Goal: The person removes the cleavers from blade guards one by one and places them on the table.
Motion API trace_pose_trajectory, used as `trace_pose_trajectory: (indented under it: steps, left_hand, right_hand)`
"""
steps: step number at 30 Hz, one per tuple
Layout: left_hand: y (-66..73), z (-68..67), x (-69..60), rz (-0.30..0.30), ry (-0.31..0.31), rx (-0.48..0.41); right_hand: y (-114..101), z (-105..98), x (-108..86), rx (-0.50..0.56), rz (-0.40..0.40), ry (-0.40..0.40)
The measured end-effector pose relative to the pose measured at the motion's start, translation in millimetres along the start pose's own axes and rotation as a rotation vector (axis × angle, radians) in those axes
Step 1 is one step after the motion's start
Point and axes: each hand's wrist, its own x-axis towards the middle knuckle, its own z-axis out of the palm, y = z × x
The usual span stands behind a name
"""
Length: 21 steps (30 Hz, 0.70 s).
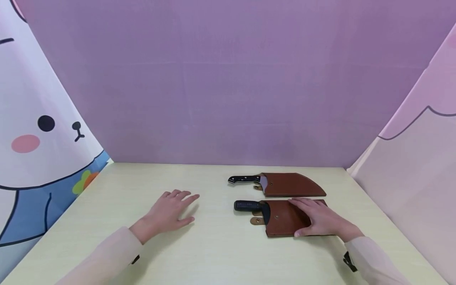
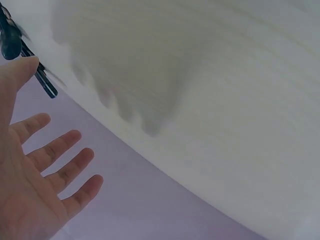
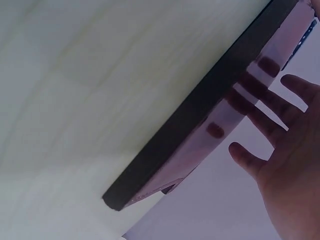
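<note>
Two knives in brown leather sheaths lie on the table, one behind the other, handles to the left. The rear sheath [image 1: 292, 185] has a curved edge and a black riveted handle [image 1: 244, 179]. Over the right part of the front sheath [image 1: 281, 223], whose knife has a round black handle [image 1: 246, 206], is my right hand [image 1: 322, 217], fingers spread; whether it touches is unclear. In the right wrist view my right hand [image 3: 295, 145] is beside the sheath's edge [image 3: 190, 115]. My left hand [image 1: 167, 213] hovers over the table with fingers apart, holding nothing; the left wrist view shows its palm [image 2: 30, 185].
The pale table [image 1: 213, 253] ends at a purple backdrop [image 1: 228, 87]. A printed cartoon cloth [image 1: 39, 166] hangs at the left, and a pink and white one [image 1: 420, 166] at the right.
</note>
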Motion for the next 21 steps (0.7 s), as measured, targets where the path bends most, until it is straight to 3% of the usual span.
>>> trace_pose_trajectory:
  steps: [14, 21]
  left_hand:
    - [21.4, -0.3, 18.7, 0.066, -0.004, -0.025]
    - [32.0, 5.3, 31.3, 0.089, 0.007, -0.043]
  right_hand:
    - [-1.4, -2.8, 9.1, 0.096, 0.034, -0.146]
    - [-1.6, -3.3, 11.0, 0.11, 0.007, -0.161]
